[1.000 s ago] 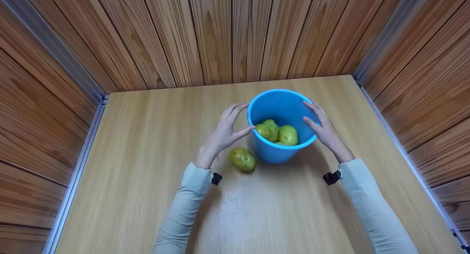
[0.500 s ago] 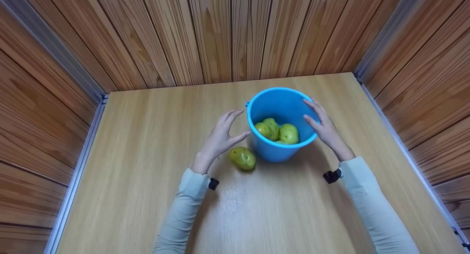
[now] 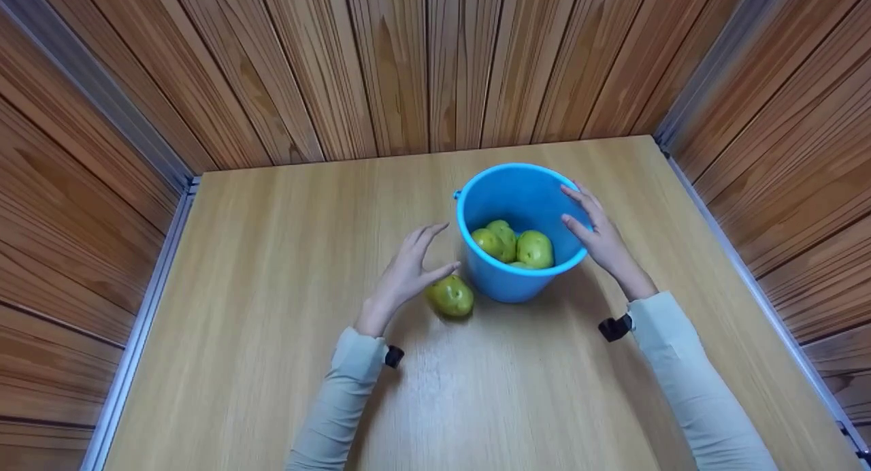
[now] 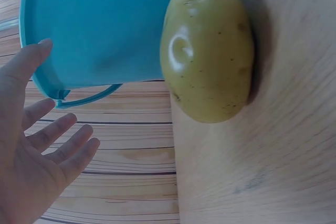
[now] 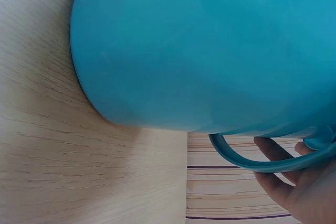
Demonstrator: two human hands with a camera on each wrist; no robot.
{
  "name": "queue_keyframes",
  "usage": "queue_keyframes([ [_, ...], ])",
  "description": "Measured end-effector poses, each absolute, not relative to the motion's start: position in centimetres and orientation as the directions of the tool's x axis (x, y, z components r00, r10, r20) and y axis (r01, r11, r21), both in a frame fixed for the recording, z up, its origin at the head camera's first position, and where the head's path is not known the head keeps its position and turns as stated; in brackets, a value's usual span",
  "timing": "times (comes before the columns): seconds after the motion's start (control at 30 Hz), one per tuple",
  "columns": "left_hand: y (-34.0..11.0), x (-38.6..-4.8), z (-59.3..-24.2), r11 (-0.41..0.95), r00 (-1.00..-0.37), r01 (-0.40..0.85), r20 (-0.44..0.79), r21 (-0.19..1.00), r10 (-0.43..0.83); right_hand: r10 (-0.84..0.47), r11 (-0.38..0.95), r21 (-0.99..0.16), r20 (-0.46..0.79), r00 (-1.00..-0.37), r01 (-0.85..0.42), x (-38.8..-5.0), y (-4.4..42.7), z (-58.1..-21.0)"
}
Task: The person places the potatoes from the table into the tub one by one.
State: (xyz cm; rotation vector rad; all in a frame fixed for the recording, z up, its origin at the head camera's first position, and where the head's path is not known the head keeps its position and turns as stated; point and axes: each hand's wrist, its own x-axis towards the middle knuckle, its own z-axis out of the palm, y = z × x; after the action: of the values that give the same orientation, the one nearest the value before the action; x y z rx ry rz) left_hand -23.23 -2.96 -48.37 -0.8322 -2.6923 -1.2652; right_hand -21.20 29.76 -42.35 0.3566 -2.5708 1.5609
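A blue bucket (image 3: 512, 286) with a handle (image 5: 247, 163) stands on the table, several greenish-yellow potatoes (image 3: 535, 250) visible inside it. My right hand (image 3: 605, 246) holds the bucket's right rim, thumb and forefinger reaching over into the opening. In the right wrist view, its other fingers are partly hidden behind the handle. One more potato (image 4: 207, 51) lies on the table just left of the bucket's base. My left hand (image 3: 405, 273) hovers up and left of that loose potato, fingers spread and holding nothing; its thumb overlaps the potato's top edge in the head view.
The light wooden table (image 3: 272, 287) is enclosed by wood-panelled walls (image 3: 401, 69) at the back and both sides. Grey metal rails (image 3: 146, 328) run along its side edges. Each wrist carries a small black camera (image 3: 614, 328).
My left hand has come off the bucket's left rim and moved down and left toward the loose potato. A handle lug now shows on that rim. The right hand and bucket stay put.
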Motion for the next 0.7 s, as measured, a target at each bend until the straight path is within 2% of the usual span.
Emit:
queue_keyframes([
  [0.7, -3.0, -22.5, -50.9, 0.539, -0.869, 0.447, 0.204, 0.714, 0.451, -0.141, 0.446, -0.857, 0.216, -0.966, -0.257, -21.3, 29.7, -42.3],
])
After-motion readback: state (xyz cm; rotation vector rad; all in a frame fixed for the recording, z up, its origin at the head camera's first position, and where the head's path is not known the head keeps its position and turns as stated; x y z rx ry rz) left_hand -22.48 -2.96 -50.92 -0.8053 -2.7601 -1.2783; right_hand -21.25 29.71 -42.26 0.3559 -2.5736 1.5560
